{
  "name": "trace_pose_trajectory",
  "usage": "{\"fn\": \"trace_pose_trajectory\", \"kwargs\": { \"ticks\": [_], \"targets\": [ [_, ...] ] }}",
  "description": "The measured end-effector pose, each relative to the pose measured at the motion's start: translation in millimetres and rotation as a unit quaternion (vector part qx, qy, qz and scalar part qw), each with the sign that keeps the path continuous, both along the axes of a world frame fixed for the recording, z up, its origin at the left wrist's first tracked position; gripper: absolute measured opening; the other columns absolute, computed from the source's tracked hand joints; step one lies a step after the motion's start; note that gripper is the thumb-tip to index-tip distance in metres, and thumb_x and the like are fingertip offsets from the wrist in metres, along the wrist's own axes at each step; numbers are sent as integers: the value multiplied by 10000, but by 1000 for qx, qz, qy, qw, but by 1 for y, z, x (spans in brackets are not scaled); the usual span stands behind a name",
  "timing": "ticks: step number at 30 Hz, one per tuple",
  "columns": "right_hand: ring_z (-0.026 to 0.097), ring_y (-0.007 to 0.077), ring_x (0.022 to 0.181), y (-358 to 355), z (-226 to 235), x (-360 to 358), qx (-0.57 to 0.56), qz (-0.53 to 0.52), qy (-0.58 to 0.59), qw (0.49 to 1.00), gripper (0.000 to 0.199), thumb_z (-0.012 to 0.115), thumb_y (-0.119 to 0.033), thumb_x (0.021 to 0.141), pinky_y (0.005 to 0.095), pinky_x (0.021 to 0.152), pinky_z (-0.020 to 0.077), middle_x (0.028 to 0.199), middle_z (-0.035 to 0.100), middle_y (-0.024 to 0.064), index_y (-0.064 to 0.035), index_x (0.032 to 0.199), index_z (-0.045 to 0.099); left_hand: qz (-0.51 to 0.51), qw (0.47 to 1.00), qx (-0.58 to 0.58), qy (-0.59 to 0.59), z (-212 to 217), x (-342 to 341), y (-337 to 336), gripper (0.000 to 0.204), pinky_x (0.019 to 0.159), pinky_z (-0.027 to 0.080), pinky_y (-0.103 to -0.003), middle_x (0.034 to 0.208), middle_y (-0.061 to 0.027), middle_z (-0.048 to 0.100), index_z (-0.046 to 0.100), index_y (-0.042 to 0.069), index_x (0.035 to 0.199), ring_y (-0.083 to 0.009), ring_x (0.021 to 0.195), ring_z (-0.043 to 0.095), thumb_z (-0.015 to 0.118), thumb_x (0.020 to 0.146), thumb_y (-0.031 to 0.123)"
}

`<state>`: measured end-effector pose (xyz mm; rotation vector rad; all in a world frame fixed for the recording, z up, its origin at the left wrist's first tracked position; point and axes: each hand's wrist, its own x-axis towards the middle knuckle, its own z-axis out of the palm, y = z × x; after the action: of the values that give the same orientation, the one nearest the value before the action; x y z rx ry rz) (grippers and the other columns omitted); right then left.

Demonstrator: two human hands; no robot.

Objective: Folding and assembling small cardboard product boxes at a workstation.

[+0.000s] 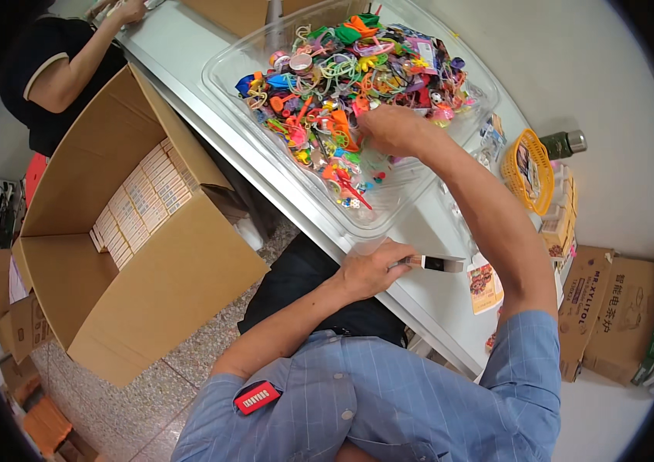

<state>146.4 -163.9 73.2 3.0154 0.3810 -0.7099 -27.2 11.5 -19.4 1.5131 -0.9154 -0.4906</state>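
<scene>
My left hand [377,269] is closed around a small, slim open box [442,264], its dark inside showing at the end, just past the near edge of the table. Farther off, my right hand [396,131] reaches down into a large clear plastic tub [358,225]. A heap of small colourful plastic toys [335,69] fills much of that tub. The right fingers are bent and drawn together beside an orange toy piece [345,127]. Their tips are partly hidden, so what they pinch cannot be made out.
A big open cardboard carton [165,296] with rows of small white boxes [142,196] stands at left. On the white table [427,296] are a yellow basket [546,173], a dark green flask [562,145] and a printed card [484,286]. Another person [65,73] works at far left.
</scene>
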Motion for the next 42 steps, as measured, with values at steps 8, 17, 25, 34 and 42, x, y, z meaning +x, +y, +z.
{"fn": "trace_pose_trajectory", "kwargs": {
  "ticks": [8,17,25,34,42],
  "targets": [
    [662,263,746,-23,55,-36,210,-47,-109,970,148,725,-132,861,389,671,511,796,652,130,-16,925,661,-29,1000,-9,7,-13,0,-4,282,800,545,-388,944,-114,711,692,46,1146,-285,915,674,753,872,76],
    [630,102,811,-46,118,-202,451,-273,-204,825,85,691,-60,949,252,718,501,912,692,40,17,986,688,25,1000,9,-6,7,5,-4,307,630,569,-332,928,-124,708,714,66,1137,-256,781,699,775,836,72],
    [614,111,766,-35,94,-265,372,-260,-202,868,74,710,5,901,278,708,507,894,679,50,8,970,683,16,997,69,17,0,3,-5,356,685,572,-286,1006,-102,730,725,66,1196,-160,843,695,801,848,71],
    [652,174,796,-24,60,-280,292,-205,-267,895,183,756,-30,875,310,669,532,976,686,78,-35,1044,688,10,997,70,14,6,1,-4,354,714,575,-286,1027,-102,734,721,61,1208,-164,883,706,796,862,68],
    [643,152,938,-30,39,-305,387,-347,-297,801,215,774,-17,856,303,790,527,1137,683,94,-36,1065,727,5,998,64,6,8,2,-3,352,708,577,-289,1029,-108,734,718,56,1209,-175,886,711,796,865,69]
  ]
}}
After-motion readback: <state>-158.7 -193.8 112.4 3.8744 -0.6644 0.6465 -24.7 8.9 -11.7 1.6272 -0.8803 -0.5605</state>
